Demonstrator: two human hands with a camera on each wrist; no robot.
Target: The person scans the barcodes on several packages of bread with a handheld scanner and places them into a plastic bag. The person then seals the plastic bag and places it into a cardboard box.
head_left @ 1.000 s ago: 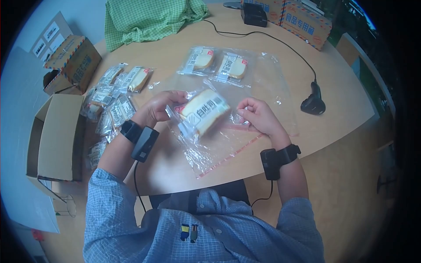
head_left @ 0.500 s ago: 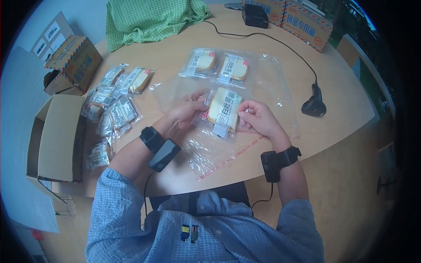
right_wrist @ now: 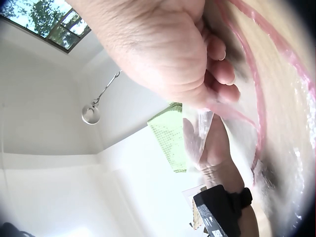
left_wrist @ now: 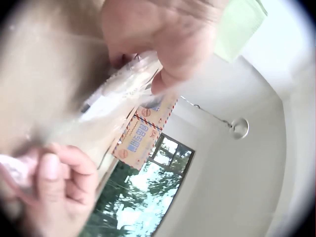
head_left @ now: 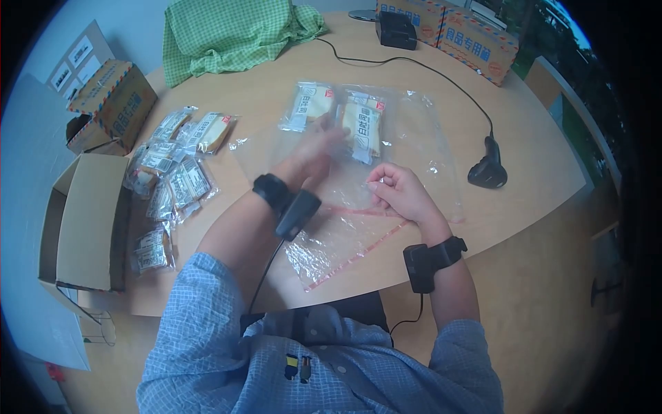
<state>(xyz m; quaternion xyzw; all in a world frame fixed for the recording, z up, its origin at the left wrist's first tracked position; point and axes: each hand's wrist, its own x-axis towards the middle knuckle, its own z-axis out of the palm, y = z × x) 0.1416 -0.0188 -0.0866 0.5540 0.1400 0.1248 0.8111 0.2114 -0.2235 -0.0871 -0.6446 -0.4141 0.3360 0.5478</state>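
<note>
My left hand (head_left: 318,150) reaches over the middle of the table and grips the edge of a wrapped slice of white bread (head_left: 363,132). In the left wrist view, its thumb and fingers pinch the clear wrapper (left_wrist: 140,74). The large clear plastic bag (head_left: 420,131) lies flat beneath, its film hazy over the left hand. My right hand (head_left: 405,193) pinches the pink-striped mouth edge (right_wrist: 236,114) of that bag, lifting it. Two more wrapped bread slices, one at left (head_left: 314,105) and one partly covered by the held slice (head_left: 376,99), lie behind.
Several wrapped bread packs (head_left: 186,181) lie in a pile at left, beside an open cardboard box (head_left: 91,228) and a smaller carton (head_left: 121,107). A green checked cloth (head_left: 227,41) lies at the back. A corded handheld scanner (head_left: 488,165) rests at right; printed cartons (head_left: 476,45) stand behind.
My left hand has carried the bread slice right and away from me, turning it upright, until it overlaps the right-hand slice at the back. My right hand stays at the bag's edge.
</note>
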